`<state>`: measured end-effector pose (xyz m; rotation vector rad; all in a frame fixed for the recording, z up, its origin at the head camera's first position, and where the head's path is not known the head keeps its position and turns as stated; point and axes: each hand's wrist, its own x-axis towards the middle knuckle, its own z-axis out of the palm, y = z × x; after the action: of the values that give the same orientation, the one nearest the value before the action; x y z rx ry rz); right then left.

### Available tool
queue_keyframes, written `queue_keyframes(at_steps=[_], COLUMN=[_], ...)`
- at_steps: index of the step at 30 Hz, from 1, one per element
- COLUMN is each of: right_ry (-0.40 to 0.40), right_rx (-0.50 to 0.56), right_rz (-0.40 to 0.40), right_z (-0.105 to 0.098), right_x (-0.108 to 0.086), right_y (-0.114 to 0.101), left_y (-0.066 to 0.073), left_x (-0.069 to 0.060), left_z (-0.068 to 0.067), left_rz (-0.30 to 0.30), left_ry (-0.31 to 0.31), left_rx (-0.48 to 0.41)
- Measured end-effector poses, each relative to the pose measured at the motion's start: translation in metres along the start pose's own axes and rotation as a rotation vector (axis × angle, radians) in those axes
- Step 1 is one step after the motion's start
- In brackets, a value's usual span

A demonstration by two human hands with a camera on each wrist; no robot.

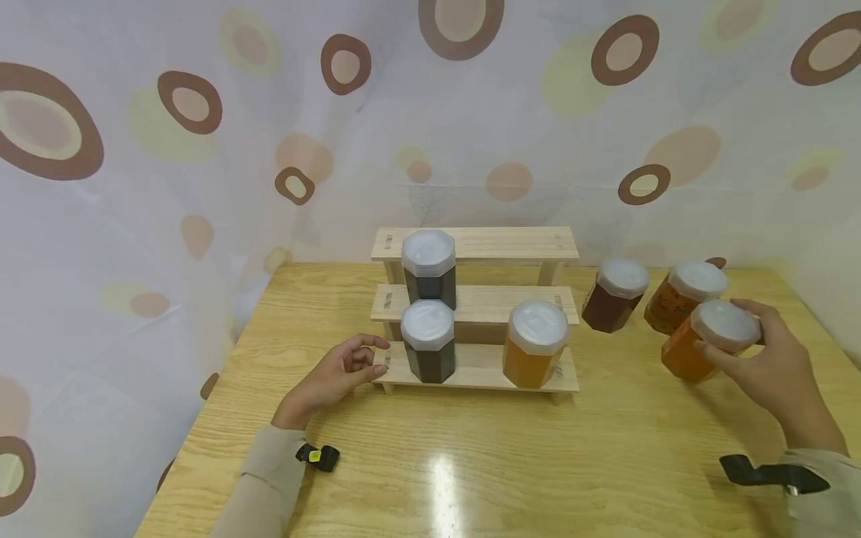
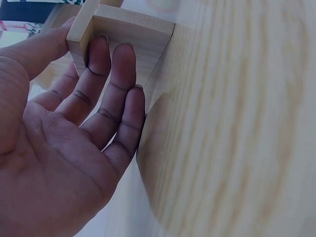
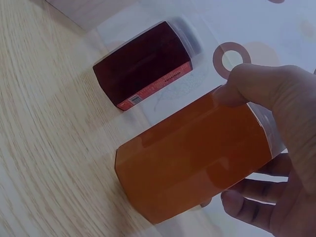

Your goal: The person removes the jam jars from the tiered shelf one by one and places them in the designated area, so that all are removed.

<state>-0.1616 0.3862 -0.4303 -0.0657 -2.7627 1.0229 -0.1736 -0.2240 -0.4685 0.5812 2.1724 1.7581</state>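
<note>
At the right of the head view my right hand grips a jar of orange contents near its translucent lid. The right wrist view shows the thumb on one side of this jar and fingers on the other; whether its base touches the table is unclear. My left hand holds the left end of the lowest board of a three-tier wooden rack. Up close, thumb and fingers lie on either side of the board end.
Two dark jars stand on the rack's left side, middle and lowest tiers. A yellow-orange jar is on the lowest tier's right. Beside the rack are a dark red jar and a speckled orange jar. Patterned cloth hangs behind.
</note>
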Motion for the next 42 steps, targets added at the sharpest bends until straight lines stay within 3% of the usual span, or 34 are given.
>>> queue_keyframes(at_steps=[6, 12, 16, 23, 29, 37, 42], right_ry=[-0.057, -0.044, 0.011, 0.223, 0.290, 0.265, 0.191], right_rx=[0.002, -0.025, -0.028, -0.048, -0.062, -0.032, 0.023], right_rz=[-0.021, -0.037, -0.041, -0.226, -0.282, -0.293, -0.265], right_z=[-0.004, -0.006, -0.010, -0.023, -0.026, -0.026, -0.023], right_x=[-0.001, -0.001, 0.000, 0.002, 0.004, 0.011, 0.018], right_y=[0.000, -0.002, -0.008, -0.025, -0.043, -0.068, -0.085], left_y=[0.000, 0.002, 0.002, 0.002, 0.001, 0.000, 0.000], left_x=[-0.002, -0.002, -0.003, -0.003, -0.002, -0.001, -0.001], left_z=[0.001, 0.000, 0.000, 0.000, 0.000, 0.001, 0.001], left_rz=[-0.009, -0.025, -0.034, -0.038, -0.009, 0.002, 0.004], left_ry=[0.001, 0.008, 0.006, 0.003, -0.004, -0.008, -0.009], left_rx=[0.006, 0.015, 0.015, 0.018, -0.001, -0.001, -0.008])
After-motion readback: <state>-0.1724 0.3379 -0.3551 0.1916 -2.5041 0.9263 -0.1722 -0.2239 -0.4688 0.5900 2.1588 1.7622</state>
